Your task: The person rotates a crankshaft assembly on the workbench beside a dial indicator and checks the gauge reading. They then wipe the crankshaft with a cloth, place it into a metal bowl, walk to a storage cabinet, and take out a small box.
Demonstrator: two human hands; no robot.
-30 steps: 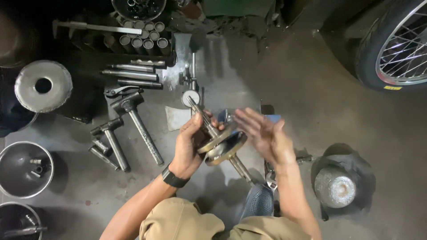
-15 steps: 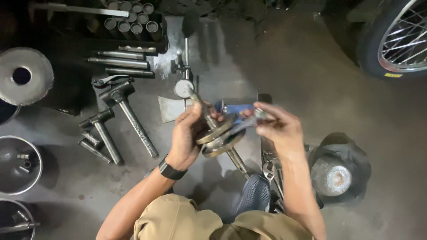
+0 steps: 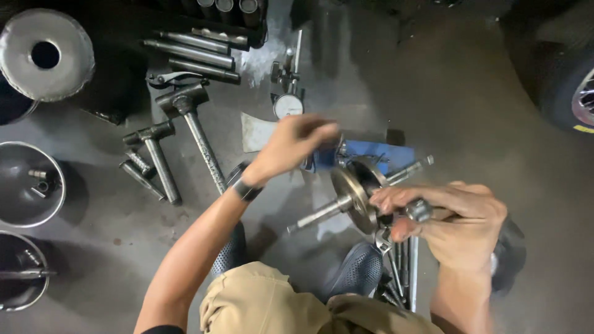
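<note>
Bottom of frame: knees in tan trousers (image 3: 266,303), grey mesh shoes (image 3: 359,272) on the concrete floor (image 3: 470,111).

Right hand (image 3: 451,219), lower right: fingers closed around one shaft end of a crankshaft assembly (image 3: 356,195), which is held off the floor at frame centre, webs upright, its other shaft pointing lower left. A small metal piece sits at the fingertips; too blurred to identify.

Left hand (image 3: 291,145), just above and left of the crankshaft: lifted clear of it, fingers curled, motion-blurred. Cannot tell whether it holds anything. Black wrist band on that arm.

Under the crankshaft: blue cloth (image 3: 377,151). Wrenches (image 3: 402,266) lie by the right foot.

Farther up: dial gauge (image 3: 288,105) at upper centre; two hammers (image 3: 185,124) left of it; steel tubes (image 3: 192,52) near the top edge.

Far left edge: metal bowls (image 3: 28,185) holding small parts. Wheel tyre (image 3: 557,74) at upper right.

Progress, judged: crankshaft is out and in hand, being worked on; the tools lie untouched.
</note>
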